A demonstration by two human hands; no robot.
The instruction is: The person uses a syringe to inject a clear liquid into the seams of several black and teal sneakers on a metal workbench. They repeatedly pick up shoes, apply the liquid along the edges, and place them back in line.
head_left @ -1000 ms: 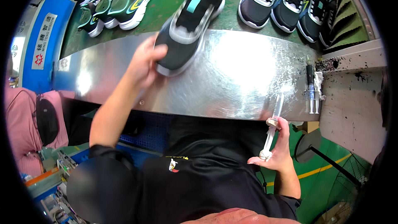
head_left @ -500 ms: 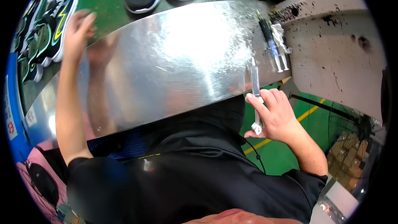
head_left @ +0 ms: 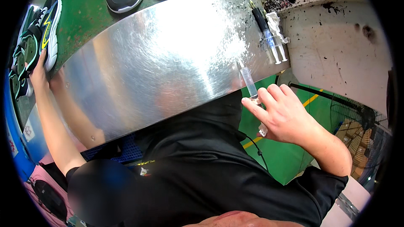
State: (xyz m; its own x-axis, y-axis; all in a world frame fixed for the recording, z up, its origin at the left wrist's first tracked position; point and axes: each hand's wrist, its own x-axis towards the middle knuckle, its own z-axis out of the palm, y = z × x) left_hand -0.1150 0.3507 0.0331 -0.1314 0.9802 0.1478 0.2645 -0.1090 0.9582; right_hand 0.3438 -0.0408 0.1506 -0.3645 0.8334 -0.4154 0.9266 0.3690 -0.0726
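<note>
Shoe (head_left: 49, 30) points lengthwise away from the touching left hand (head_left: 38, 72), whose closure is unclear; the right hand (head_left: 281, 111) grips a syringe (head_left: 249, 82).

Shoes (head_left: 49, 31) lie left of and beyond the metal plate (head_left: 139, 75), syringes (head_left: 266, 33) on its right end.

Wire mesh (head_left: 346, 110) fronts brown boxes (head_left: 357, 143); a yellow line (head_left: 312, 99) shows.

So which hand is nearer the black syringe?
Right: the right hand, holding a clear syringe, is below the black syringe in the picture; the left hand is far left, at the yellow-marked shoe.
</note>
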